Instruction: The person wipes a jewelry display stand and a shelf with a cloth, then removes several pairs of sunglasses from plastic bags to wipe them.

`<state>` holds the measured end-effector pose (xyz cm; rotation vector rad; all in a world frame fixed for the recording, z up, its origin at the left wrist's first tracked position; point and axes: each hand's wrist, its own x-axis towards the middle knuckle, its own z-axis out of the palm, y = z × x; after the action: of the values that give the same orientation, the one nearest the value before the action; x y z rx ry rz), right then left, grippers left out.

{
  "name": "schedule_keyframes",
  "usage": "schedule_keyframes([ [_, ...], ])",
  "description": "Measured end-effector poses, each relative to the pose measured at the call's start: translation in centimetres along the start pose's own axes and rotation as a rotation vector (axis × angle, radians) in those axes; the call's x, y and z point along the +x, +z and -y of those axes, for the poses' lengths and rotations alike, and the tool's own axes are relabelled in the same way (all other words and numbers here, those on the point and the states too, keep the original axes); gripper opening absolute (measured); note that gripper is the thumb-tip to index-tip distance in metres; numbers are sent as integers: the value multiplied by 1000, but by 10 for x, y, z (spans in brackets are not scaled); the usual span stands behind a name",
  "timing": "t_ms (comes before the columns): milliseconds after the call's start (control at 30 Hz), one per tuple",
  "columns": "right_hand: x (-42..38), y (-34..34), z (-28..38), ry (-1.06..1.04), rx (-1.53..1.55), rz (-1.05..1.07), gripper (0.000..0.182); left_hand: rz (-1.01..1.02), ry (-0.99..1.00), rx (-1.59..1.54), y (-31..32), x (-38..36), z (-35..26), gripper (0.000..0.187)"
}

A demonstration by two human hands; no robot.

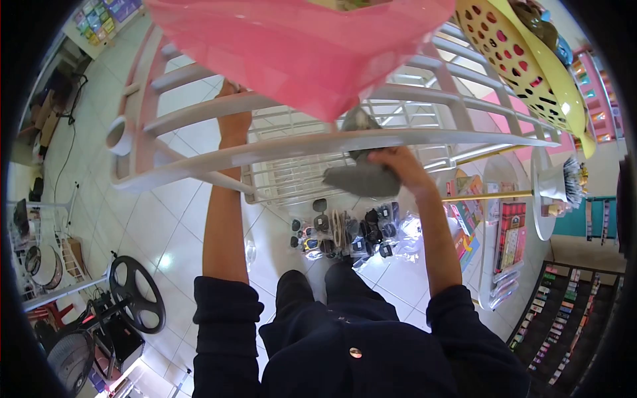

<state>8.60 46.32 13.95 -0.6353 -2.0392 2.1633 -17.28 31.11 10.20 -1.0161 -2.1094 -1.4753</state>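
right hand [403, 167] has its fingers curled round a grey cloth [361, 181], showing above and below the front slat [285, 148] of a white rack [199, 113]. left hand [230, 88]'s behind the slats, honestly can't tell if its fingers grip anything.

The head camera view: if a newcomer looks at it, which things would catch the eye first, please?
Probably first the large pink plastic piece across the top, above the white slatted rack. Next, near the middle, the right hand holds a grey cloth at the rack's near edge. The yellow perforated basket at upper right and the packed sunglasses on the tiled floor also stand out.
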Motion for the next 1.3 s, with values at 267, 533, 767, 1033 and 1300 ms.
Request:
schedule_keyframes([
  [267, 9, 121, -6, -577, -952, 212, 47, 47, -163, -205, 3, 3, 2, 15],
  [533, 8, 120, -3, -600, -987, -14, 31, -11, -46, -155, 5, 1, 6, 11],
  [767, 36, 130, -16, -700, -879, -33, 10, 26, -113, -124, 3, 2, -2, 8],
  [1033, 34, 126, -15, -733, -869, -166, 16, 22, -91, -129, 5, 0, 1, 7],
  [1300, 16, 133, -13, -707, -691, 58, 15, 31, 11, -51, 14, 0, 21, 8],
])
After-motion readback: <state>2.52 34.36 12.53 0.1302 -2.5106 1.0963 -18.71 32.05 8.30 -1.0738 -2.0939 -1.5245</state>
